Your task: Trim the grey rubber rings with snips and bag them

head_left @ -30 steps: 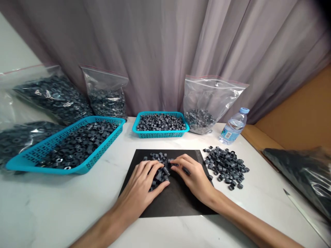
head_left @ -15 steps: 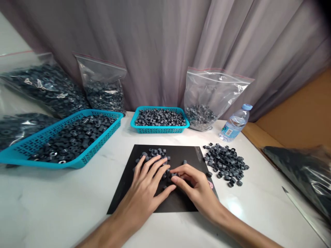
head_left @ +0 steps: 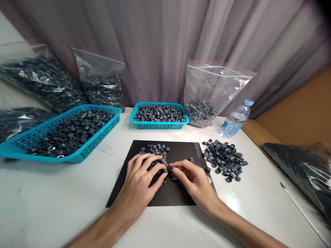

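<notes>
A heap of small dark grey plastic rings point(head_left: 157, 148) lies on a black mat point(head_left: 190, 148). My left hand point(head_left: 142, 175) arches over the heap's near side with bent fingers. Its thumb and index fingertips come close together on a grey ring point(head_left: 164, 162), partly hidden by the fingers. Facing it, my right hand point(head_left: 193, 177) pinches another grey ring point(head_left: 171, 168) between thumb and index finger. The fingertips of both hands almost meet above the mat. A few rings sit under and behind my right hand.
Loose rings point(head_left: 223, 158) are piled right of the mat. Two blue baskets, one at left point(head_left: 85, 151) and one at back point(head_left: 160, 126), hold more. Clear zip bags point(head_left: 103, 86) of rings, a water bottle point(head_left: 235, 119), a dark bag point(head_left: 297, 168) and a cardboard box point(head_left: 302, 117) surround the table.
My left hand has drawn slightly left and its spread fingers have bent, bringing thumb and index together. My right hand keeps its pinch, its ring now more visible. The view has tilted slightly.
</notes>
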{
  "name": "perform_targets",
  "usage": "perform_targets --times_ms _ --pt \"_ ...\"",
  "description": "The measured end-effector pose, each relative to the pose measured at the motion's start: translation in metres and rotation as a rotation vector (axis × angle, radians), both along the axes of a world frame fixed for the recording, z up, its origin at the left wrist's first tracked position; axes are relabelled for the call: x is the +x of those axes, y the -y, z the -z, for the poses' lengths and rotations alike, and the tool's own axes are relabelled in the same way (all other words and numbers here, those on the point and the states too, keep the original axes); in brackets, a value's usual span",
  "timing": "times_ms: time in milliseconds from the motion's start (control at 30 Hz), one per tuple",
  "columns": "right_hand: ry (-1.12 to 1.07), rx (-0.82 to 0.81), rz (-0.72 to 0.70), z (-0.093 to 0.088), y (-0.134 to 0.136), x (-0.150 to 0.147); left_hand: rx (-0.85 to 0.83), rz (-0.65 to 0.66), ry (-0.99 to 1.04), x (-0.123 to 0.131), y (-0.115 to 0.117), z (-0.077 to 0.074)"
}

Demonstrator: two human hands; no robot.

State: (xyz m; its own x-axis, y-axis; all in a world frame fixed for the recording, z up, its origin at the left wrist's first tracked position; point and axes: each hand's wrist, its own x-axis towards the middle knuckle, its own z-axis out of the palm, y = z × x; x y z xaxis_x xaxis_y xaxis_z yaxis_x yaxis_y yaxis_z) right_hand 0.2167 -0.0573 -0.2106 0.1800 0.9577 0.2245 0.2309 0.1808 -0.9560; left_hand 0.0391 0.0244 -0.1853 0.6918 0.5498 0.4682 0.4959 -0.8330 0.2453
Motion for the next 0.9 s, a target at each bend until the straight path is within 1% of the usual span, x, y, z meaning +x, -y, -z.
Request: perform_targets --times_ms 100,200,233,267,367,500,567,700,900 --pt "0.105 0.055 0.114 -0.005 -0.001 0.011 0.007 -0.014 0.018 -0.001 0.0 -0.001" --pt "0.372 0.156 0.269 -0.016 -0.001 0.038 -0.021 0.009 0.027 -0.002 0.001 -0.003" --pt "0.458 0.164 0.317 -0.02 -0.001 0.049 -0.036 0.029 0.028 -0.003 0.001 -0.004" --pt "0.51 0.137 0.344 -0.022 -0.001 0.059 -0.052 0.053 0.028 -0.003 0.002 -0.004" --pt "0.575 0.0 0.305 -0.025 -0.001 0.08 -0.082 0.109 0.019 -0.003 0.0 -0.003" --pt "0.631 -0.152 0.2 -0.021 0.0 0.082 -0.069 0.12 0.008 -0.004 -0.004 0.001" --pt "0.626 -0.163 0.18 -0.019 0.001 0.081 -0.047 0.115 0.009 -0.003 -0.005 0.001" --pt "0.543 -0.13 0.187 -0.019 0.002 0.081 -0.009 0.109 0.037 0.0 -0.003 -0.002" --pt "0.34 -0.101 0.166 -0.015 -0.006 0.081 0.008 0.138 0.064 0.001 -0.001 -0.003"
